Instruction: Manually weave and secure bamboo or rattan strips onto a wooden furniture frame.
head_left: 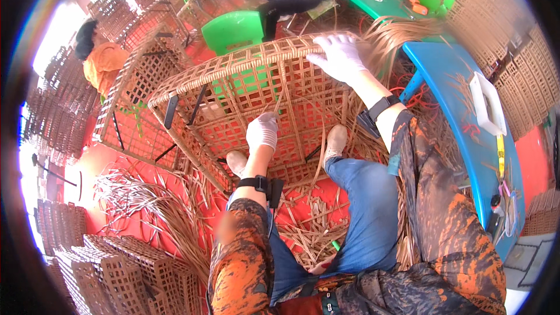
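A large woven basket (233, 65) of brown strips with an open lattice leans on its side in front of me, between my feet. My left hand (262, 132), in a white glove, is closed at the inside of its lattice, pinching a thin brown weaving strip (282, 94) that runs up toward the rim. My right hand (341, 58), gloved too, lies over the thick wrapped rim at the upper right, fingers stretched out and thumb apart. Short black straps (171, 112) show at the basket's left end. The fingertips of my left hand are partly hidden.
Loose strips (151, 204) and scraps lie on the red floor. A blue bench (461, 111) with a white tray (487, 104) and scissors (509, 192) stands at the right. Behind are a green chair (233, 30), a green table (373, 1), other workers and stacked woven panels (131, 265).
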`<state>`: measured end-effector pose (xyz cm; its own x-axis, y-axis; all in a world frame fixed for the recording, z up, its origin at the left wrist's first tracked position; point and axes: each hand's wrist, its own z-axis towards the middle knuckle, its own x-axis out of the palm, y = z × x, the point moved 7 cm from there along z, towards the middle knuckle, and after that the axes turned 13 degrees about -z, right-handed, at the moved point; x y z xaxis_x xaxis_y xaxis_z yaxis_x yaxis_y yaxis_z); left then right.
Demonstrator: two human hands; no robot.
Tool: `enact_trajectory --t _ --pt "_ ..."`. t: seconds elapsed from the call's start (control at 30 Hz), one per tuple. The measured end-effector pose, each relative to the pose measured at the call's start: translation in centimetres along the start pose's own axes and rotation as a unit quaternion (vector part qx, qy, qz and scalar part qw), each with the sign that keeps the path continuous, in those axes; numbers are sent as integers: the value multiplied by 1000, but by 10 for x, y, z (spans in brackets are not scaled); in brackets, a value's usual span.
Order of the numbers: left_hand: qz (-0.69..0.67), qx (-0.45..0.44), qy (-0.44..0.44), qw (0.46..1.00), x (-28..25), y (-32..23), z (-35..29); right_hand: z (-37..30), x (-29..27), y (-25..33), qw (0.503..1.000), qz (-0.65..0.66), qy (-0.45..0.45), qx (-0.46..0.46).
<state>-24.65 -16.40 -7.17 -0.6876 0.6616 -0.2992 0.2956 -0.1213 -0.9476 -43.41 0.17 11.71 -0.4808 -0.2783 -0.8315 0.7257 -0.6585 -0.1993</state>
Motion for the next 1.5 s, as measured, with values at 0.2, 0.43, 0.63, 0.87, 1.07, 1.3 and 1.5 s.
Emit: enact_trajectory --t 0.2,0.43,0.63,0.87,1.07,1.3,1.5 --pt "-68 28 65 995 10 8 59 53 67 -9 1000 -9 -14 -15" --pt "-141 20 59 988 35 7 94 100 140 -20 1000 -17 -11 -4" --pt "-139 2 85 987 11 11 107 57 114 0 946 252 -192 76" --pt "-103 36 172 979 12 -15 81 2 215 64 856 449 109 231" --pt "-36 55 190 980 3 -13 71 -5 241 113 410 773 274 399" --pt "-57 97 209 971 14 -24 91 -33 218 107 362 806 297 363" --pt "-102 66 153 981 73 -10 176 -101 80 84 557 654 451 242"
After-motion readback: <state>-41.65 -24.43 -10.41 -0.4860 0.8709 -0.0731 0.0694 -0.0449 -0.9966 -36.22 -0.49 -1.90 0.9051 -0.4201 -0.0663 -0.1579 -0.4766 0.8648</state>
